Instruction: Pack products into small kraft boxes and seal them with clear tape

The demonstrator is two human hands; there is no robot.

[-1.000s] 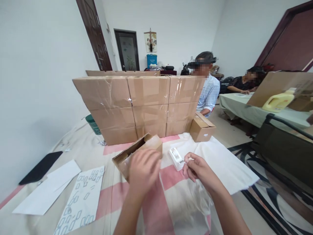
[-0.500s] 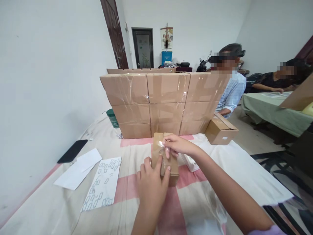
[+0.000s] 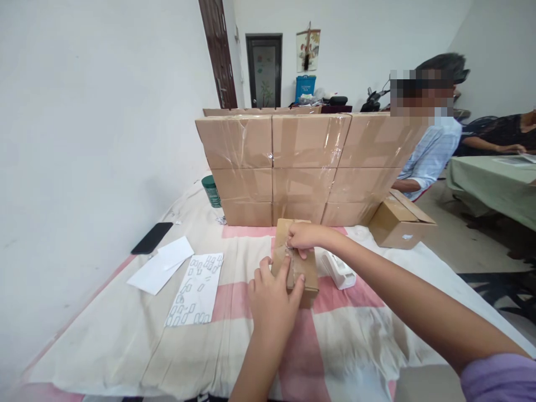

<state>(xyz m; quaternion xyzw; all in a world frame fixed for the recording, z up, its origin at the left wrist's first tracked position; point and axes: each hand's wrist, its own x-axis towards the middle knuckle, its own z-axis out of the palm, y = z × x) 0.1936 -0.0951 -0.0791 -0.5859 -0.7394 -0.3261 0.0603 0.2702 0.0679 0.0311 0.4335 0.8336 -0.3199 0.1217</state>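
A small closed cardboard box (image 3: 307, 279) lies on the cloth in front of me. My left hand (image 3: 274, 296) rests on its near left part, fingers spread, index finger and thumb on the top face. Over the box's far part, my right hand (image 3: 304, 237) is closed in a pinch at the top seam. A shiny bit of clear tape (image 3: 290, 246) shows at its fingertips; the rest is hidden by the fingers. Just right of the box sits a white tape dispenser (image 3: 341, 272), close below my right forearm.
Behind the box stands a wall of stacked, taped cartons (image 3: 304, 142). Another carton (image 3: 402, 223) is at the right, near a seated person (image 3: 435, 139). On the left lie a drawn-on sheet (image 3: 196, 290), blank paper (image 3: 161, 265), a black phone (image 3: 151, 238) and a green tub (image 3: 211, 191).
My view has swung slightly left, shifting everything rightward. The fingers of my right hand have curled in more tightly at the seam. My left hand keeps its place on the box.
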